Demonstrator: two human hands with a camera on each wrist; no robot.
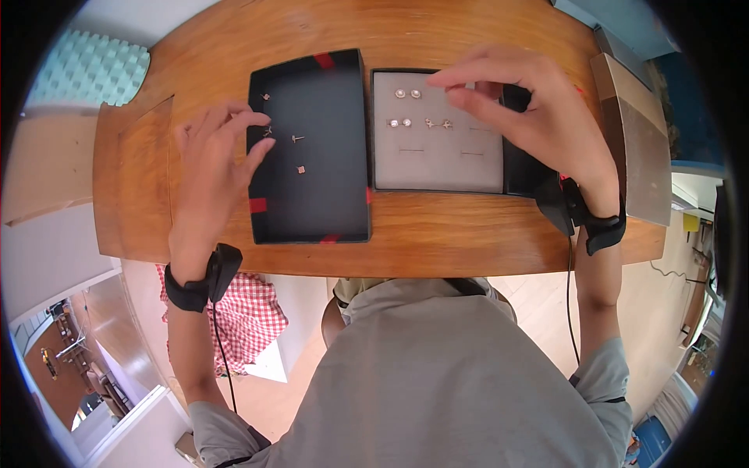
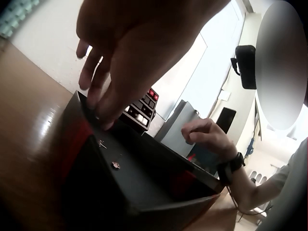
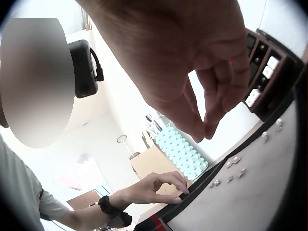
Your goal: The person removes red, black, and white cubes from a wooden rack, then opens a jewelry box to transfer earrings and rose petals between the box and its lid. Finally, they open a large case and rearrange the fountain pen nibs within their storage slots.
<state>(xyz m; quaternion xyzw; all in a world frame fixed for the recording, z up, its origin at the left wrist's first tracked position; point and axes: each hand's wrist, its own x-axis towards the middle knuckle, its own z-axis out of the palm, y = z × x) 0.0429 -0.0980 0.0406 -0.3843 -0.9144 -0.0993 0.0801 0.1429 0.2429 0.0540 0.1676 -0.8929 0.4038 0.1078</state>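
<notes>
My left hand (image 1: pixel 214 160) hovers at the left side of a black open box (image 1: pixel 320 207), thumb and index finger apart beside a small earring (image 1: pixel 268 132). Other small earrings lie in the box, one a pinkish square stud (image 1: pixel 301 169). To the right, a grey pad (image 1: pixel 441 175) in a black frame bears paired earrings, including round studs (image 1: pixel 400 123) and star-shaped ones (image 1: pixel 446 124). Over the pad's upper right is my right hand (image 1: pixel 538 109), its thumb and index tips close together, with no item visible between them. It hides part of the pad.
Brown boxes (image 1: pixel 644 148) stand at the table's right edge. A pale green bumpy item (image 1: pixel 105 66) is at the far left. Behind the pad, the right wrist view shows a dark compartment tray (image 3: pixel 257 86). A red checked cloth (image 1: pixel 246 316) hangs below the table's front left.
</notes>
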